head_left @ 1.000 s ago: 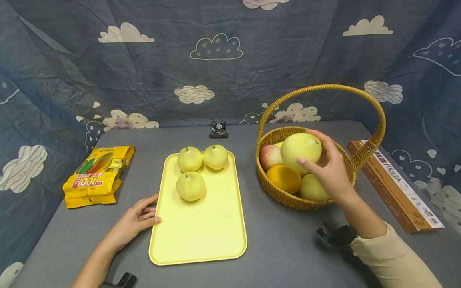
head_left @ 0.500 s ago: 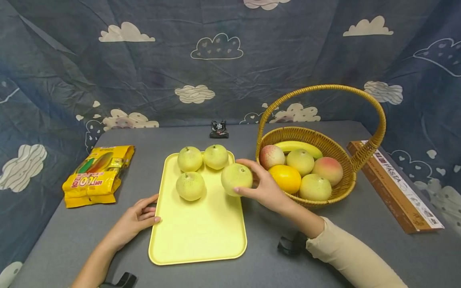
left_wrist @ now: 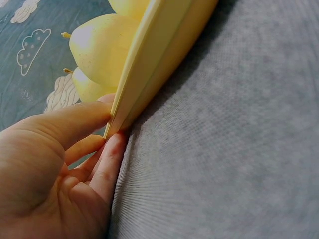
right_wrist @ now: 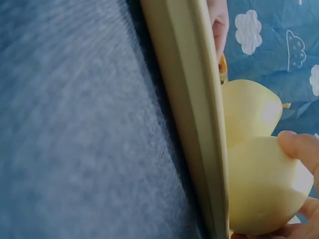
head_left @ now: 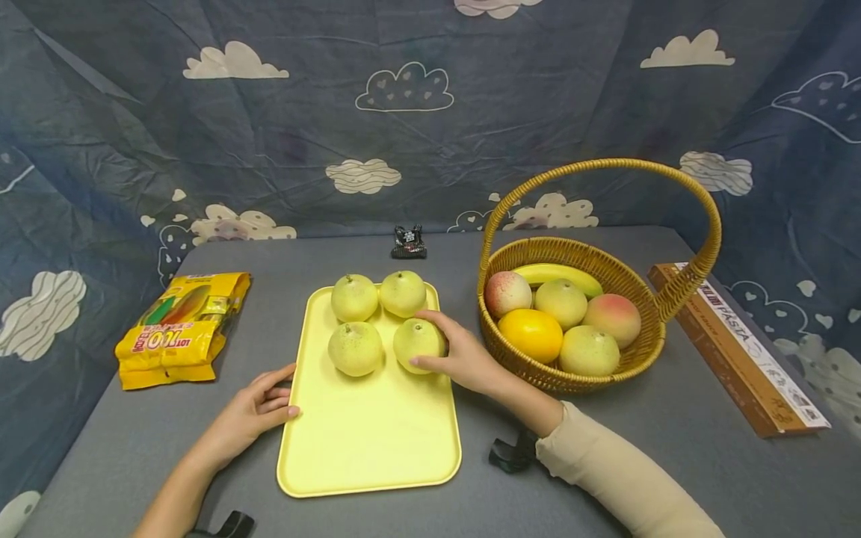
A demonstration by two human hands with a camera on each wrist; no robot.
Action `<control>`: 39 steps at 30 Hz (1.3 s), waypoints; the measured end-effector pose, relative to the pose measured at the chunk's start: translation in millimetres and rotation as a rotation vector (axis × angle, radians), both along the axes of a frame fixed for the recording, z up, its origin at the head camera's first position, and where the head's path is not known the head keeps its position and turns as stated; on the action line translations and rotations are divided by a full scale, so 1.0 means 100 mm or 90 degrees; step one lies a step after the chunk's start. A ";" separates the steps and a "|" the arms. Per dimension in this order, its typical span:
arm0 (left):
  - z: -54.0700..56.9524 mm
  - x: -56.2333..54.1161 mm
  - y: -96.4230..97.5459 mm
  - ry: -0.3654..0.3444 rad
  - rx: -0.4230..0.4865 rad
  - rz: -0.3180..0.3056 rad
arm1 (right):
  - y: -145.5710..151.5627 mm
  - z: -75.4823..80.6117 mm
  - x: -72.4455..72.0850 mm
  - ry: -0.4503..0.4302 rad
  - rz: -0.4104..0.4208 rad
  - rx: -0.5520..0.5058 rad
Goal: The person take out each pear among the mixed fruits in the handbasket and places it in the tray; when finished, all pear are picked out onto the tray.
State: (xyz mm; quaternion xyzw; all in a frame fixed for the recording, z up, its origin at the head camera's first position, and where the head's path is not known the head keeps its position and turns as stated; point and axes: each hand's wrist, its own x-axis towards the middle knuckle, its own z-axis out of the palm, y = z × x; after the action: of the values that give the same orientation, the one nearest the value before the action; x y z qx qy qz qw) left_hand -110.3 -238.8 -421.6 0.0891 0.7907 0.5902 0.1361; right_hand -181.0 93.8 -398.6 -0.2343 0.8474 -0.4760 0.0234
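Fruit in grip (head_left: 412, 347): pale green, on/just over yellow tray (head_left: 370, 448), right side, near 3 matching fruits (head_left: 355, 350); rim hides its base, so you can't tell if it's fully set down.
R hand (head_left: 464, 357): yours pinches that fruit btw thumb & fingers from its right, prob. to avoid bumping the neighbours.
L hand (head_left: 258, 407): your thumb's over the tray's left rim, fingers on the outer side; prob. a steadying hold.
Stalk end: points approx. up; body's near round, no clear long axis.
Tray lie: long axis runs away from you, slight skew; prob. central so both hands reach.
Basket (head_left: 615, 272): right of tray on bench (head_left: 370, 517), w/ mixed fruit (head_left: 529, 335), handy for your R.
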 end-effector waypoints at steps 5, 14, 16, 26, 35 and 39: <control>-0.01 0.00 -0.01 0.002 0.000 -0.001 | -0.05 0.00 -0.01 0.012 -0.006 0.002; 0.00 0.00 0.00 0.011 -0.015 0.003 | -0.15 -0.05 -0.05 0.017 -0.042 -0.008; 0.01 0.00 0.00 0.010 -0.014 0.004 | -0.17 -0.05 -0.05 0.013 -0.044 -0.014; -0.02 -0.01 -0.01 0.006 -0.024 0.005 | -0.11 0.03 -0.05 -0.005 -0.018 -0.013; -0.02 0.00 -0.01 0.012 -0.018 0.004 | 0.21 0.56 0.21 0.059 0.034 -0.070; -0.01 0.01 -0.01 0.011 -0.014 0.005 | 0.41 0.83 0.39 0.131 0.008 -0.083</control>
State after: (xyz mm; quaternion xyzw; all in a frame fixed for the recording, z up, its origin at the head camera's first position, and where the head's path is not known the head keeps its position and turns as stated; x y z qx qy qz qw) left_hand -109.7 -239.3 -422.4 0.0896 0.7989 0.5809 0.1275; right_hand -142.3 135.3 -315.7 -0.2883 0.8110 -0.5034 -0.0762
